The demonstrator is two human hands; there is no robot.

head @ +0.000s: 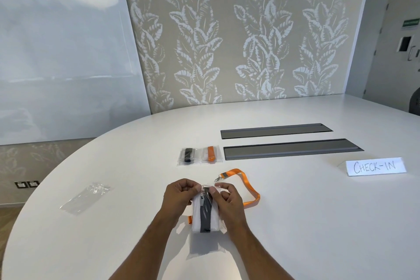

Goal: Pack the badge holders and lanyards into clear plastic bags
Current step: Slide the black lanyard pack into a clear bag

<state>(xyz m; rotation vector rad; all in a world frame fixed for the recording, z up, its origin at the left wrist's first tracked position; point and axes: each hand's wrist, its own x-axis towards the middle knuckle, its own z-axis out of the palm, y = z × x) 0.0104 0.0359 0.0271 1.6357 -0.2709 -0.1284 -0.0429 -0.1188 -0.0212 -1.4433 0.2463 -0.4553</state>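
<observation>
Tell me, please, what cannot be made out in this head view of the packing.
- Mouth of the held bag: the left hand and right hand cover it, so sealed or not is unclear.
- Orange lanyard: its near stretch runs behind the bag.
- Packed bags: too small to confirm badge holders.
- Green wall sign: too small and blurred to read.
- Dark object: cut by right edge.

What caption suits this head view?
Both hands pinch a bag holding a black lanyard; two packed bags wait behind.

Two bare forearms reach in from below, with no sleeves, watch or bracelet visible on either wrist. The left hand (180, 193) and the right hand (227, 198) are ungloved and ringless, fingers curled, knuckles showing, nails short.
</observation>
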